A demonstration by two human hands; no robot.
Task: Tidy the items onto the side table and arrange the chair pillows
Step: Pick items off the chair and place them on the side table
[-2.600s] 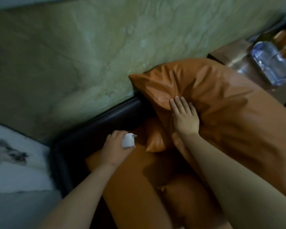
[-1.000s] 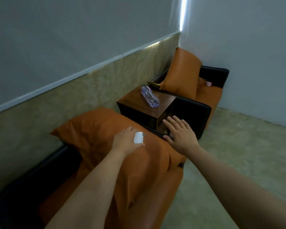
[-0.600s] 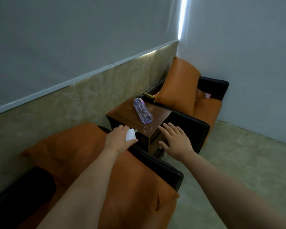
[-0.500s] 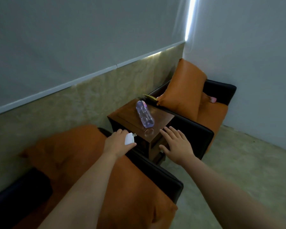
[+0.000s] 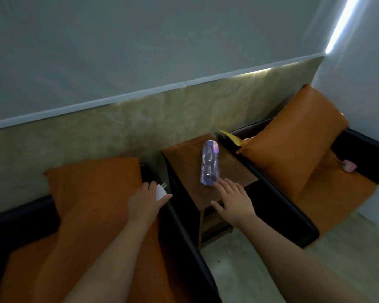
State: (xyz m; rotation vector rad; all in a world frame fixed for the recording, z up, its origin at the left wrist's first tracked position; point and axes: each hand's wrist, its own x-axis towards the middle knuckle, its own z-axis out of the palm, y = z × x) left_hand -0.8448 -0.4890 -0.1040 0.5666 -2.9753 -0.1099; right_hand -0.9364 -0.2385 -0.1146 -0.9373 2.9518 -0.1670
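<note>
We see two black armchairs with orange seats against the wall and, between them, a small brown wooden side table (image 5: 182, 153). The table carries one thing: a clear plastic water bottle (image 5: 210, 164) lying on its side. Its long axis runs from the table's front edge toward the wall, the base nearest us and the pinkish cap end pointing at the wall. The near chair holds a large orange leather pillow (image 5: 90, 184), which leans back against the wall. The far chair holds a second orange leather pillow (image 5: 293, 147) propped upright, and a small pink object (image 5: 349, 166) lies on its seat; we cannot tell what it is. A thin yellow item (image 5: 231, 136) rests at the inner arm of the far chair, beside the table's back corner. The left hand (image 5: 143, 201) grips a small white charger plug (image 5: 160, 192), fingers curled round it, above the near chair's black armrest (image 5: 179, 228) and just short of the table; its metal prongs point away from us toward the wall. The right hand (image 5: 234, 201) is spread flat over the table's front edge, holding nothing, its fingertips (image 5: 220, 182) just beside the bottle's base.
</note>
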